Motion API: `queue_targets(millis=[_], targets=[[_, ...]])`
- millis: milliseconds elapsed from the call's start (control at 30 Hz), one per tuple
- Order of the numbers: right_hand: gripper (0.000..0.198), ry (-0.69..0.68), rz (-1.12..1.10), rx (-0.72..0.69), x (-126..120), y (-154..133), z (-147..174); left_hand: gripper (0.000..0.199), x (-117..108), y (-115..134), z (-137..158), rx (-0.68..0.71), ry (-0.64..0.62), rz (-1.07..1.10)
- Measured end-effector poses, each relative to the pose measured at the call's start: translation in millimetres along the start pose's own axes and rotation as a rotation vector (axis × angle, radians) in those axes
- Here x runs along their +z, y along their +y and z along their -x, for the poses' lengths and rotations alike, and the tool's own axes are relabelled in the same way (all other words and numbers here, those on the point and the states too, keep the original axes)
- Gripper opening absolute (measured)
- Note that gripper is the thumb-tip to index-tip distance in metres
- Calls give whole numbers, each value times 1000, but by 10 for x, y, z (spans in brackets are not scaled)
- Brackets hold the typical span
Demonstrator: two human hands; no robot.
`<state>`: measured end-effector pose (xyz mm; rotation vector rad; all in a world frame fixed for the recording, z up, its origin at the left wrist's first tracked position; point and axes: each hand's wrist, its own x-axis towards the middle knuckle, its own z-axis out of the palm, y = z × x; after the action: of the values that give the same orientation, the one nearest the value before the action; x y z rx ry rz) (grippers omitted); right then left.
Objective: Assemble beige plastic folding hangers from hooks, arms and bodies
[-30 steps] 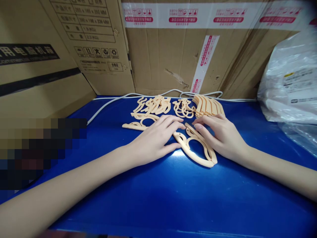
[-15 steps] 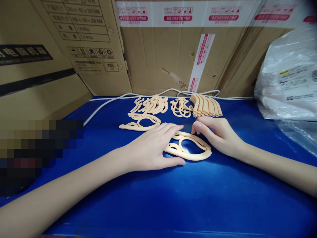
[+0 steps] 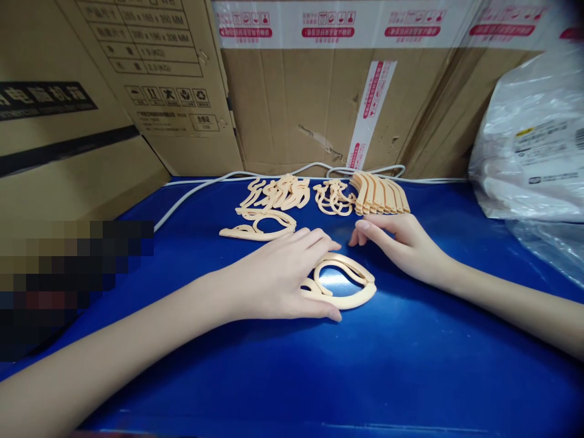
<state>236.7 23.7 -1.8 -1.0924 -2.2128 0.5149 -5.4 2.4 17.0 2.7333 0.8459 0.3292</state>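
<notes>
My left hand (image 3: 285, 283) lies over the left end of a beige folding hanger (image 3: 353, 300), fingers along its far side and thumb along its near side. The hanger is folded into a loop, flat on the blue surface; its left part is hidden beneath the hand. To the right and a little beyond it hovers my right hand (image 3: 396, 240), closed with thumb against the curled fingers. Nothing shows in it. A second folded hanger (image 3: 237, 232) rests just past my left fingers.
Along the back lie a heap of wavy beige pieces (image 3: 285, 191), several ring-like hook pieces (image 3: 335, 198) and a row of curved arm pieces (image 3: 381, 194). Behind them run a white cable (image 3: 182, 201) and cardboard boxes (image 3: 292, 109). A clear plastic bag (image 3: 529, 140) stands at the right.
The hanger has slid left and toward me with my left hand on it, and it has turned slightly. My right hand has shifted slightly left and stays closed.
</notes>
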Motion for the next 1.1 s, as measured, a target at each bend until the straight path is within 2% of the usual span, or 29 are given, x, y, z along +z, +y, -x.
queue_targets(millis=[167,300,467,600,700,867,1100], targets=[[36,-37,56,-28,1,-4,-9,58,-156,3,45,-32,-126,-108],[35,-75,143,-111,14,-1,-2,56,-290,-49,61,-85,-120,-143],[27,-99,311,-228,54,-3,23,53,-541,-303,82,-158,-6,-169],[20,-108,351,-271,66,-16,33,56,-682,-570,156,-297,-61,-158],[18,-106,347,-277,64,-13,30,60,-713,-682,201,-361,-117,-145],[16,-107,345,-285,60,-5,29,65,-704,-686,181,-376,-209,-151],[18,-129,349,-271,59,-11,28,69,-706,-740,162,-331,-123,-203]])
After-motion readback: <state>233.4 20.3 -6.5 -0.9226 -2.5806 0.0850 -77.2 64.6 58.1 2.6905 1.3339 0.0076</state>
